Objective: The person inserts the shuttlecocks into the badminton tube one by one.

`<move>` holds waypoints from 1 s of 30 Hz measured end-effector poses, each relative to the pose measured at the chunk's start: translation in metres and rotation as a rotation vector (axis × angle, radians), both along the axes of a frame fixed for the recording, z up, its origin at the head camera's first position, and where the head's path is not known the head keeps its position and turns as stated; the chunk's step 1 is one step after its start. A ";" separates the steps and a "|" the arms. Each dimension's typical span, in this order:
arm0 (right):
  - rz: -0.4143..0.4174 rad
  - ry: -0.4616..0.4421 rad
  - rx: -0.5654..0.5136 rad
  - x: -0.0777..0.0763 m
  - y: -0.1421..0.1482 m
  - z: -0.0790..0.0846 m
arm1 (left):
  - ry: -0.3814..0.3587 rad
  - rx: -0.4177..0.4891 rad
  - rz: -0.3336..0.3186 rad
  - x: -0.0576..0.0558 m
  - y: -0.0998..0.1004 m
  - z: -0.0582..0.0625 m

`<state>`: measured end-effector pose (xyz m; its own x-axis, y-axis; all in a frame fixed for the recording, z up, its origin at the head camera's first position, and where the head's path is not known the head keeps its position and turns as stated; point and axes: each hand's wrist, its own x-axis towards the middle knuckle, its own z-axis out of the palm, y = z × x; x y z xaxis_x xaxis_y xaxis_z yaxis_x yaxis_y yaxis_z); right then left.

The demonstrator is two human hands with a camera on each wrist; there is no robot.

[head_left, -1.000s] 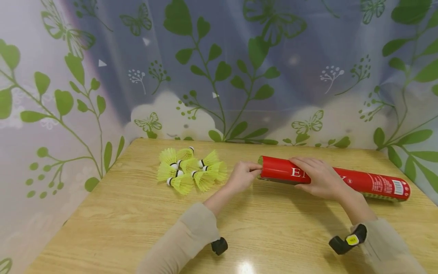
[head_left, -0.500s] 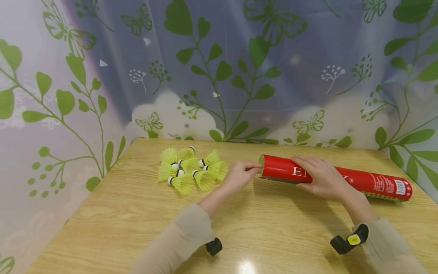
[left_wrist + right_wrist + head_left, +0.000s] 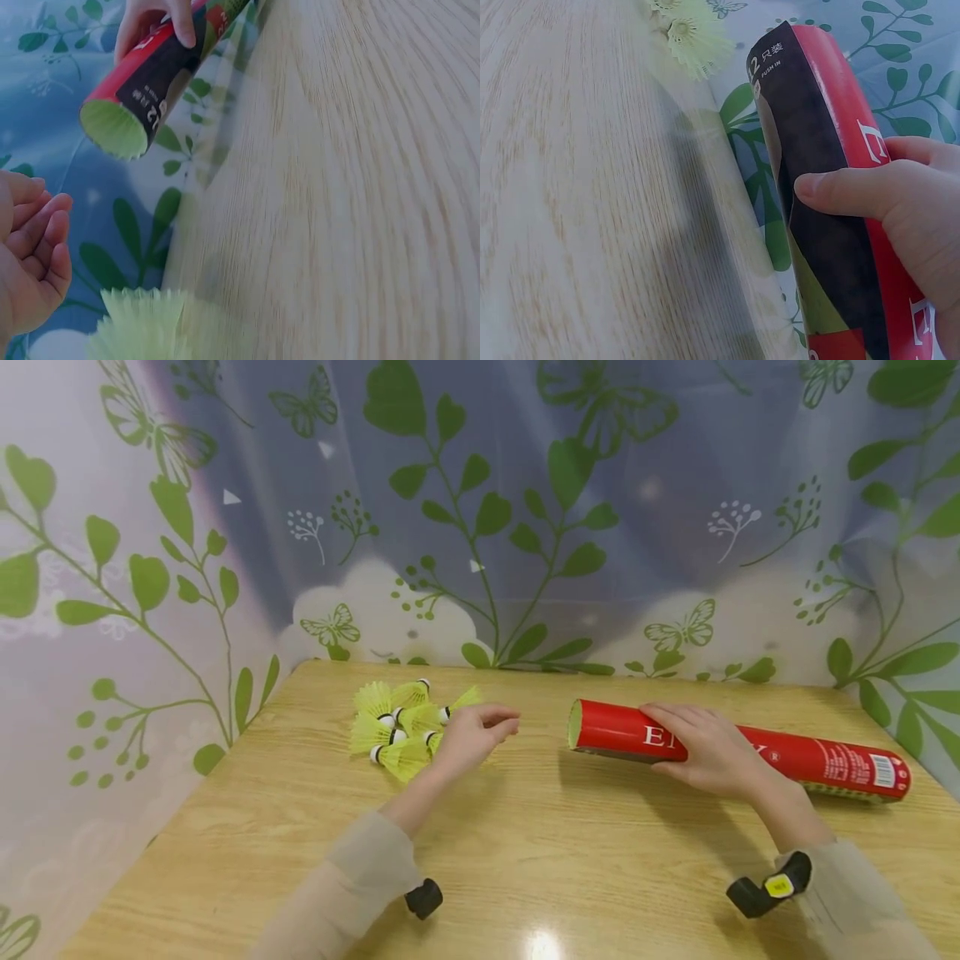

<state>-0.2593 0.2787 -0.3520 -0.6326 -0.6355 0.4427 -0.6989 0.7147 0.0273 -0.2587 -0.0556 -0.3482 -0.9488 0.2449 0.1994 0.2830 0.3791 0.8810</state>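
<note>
Shuttlecocks [image 3: 412, 718] are heaped left of the tube [image 3: 787, 754]; over those nearest it the left hand [image 3: 474, 737] is held, nothing gripped, fingers loosely bent. Each shuttlecock is best pinched by the cork [image 3: 377, 754]. The tube is clasped by the right hand [image 3: 708, 752], hands well apart; its mouth [image 3: 575, 724], facing the shuttlecocks, is best held steady. Room is offered by the table [image 3: 570, 852] before the tube, and limited behind it by the back edge [image 3: 540, 673].
</note>
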 end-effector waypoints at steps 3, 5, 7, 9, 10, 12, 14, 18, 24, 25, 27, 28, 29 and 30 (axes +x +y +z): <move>0.001 0.005 -0.001 0.000 0.000 0.001 | 0.005 -0.006 0.030 0.000 -0.014 -0.001; 0.001 0.007 0.000 0.000 0.000 0.001 | 0.005 -0.009 0.055 0.001 -0.022 0.001; 0.004 0.007 -0.001 0.000 0.001 0.001 | -0.009 -0.005 0.080 0.003 -0.031 0.003; 0.009 0.007 -0.001 0.000 0.000 0.000 | -0.013 -0.007 0.097 0.003 -0.040 0.004; 0.010 0.008 0.000 0.000 0.000 0.000 | -0.014 -0.013 0.106 0.004 -0.046 0.005; 0.013 0.007 0.001 0.000 0.000 0.000 | -0.020 -0.025 0.123 0.004 -0.056 0.007; 0.014 0.007 0.003 -0.001 0.000 0.000 | -0.006 -0.057 0.146 0.005 -0.066 0.008; 0.014 0.008 0.005 -0.001 0.000 0.000 | -0.009 -0.080 0.196 0.008 -0.085 0.012; 0.024 0.011 0.001 0.000 0.000 0.000 | -0.006 -0.089 0.223 0.010 -0.110 0.012; 0.023 0.011 0.001 0.000 -0.001 0.000 | 0.003 -0.100 0.220 0.009 -0.115 0.012; 0.022 0.011 0.002 0.000 -0.001 -0.001 | 0.016 -0.132 0.224 0.009 -0.124 0.011; 0.022 0.011 0.001 0.000 -0.001 -0.001 | 0.018 -0.148 0.230 0.009 -0.129 0.010; 0.021 0.010 0.001 0.000 -0.001 -0.001 | 0.026 -0.165 0.237 0.009 -0.133 0.010; 0.020 0.010 0.002 0.000 -0.001 -0.002 | 0.025 -0.179 0.246 0.008 -0.138 0.009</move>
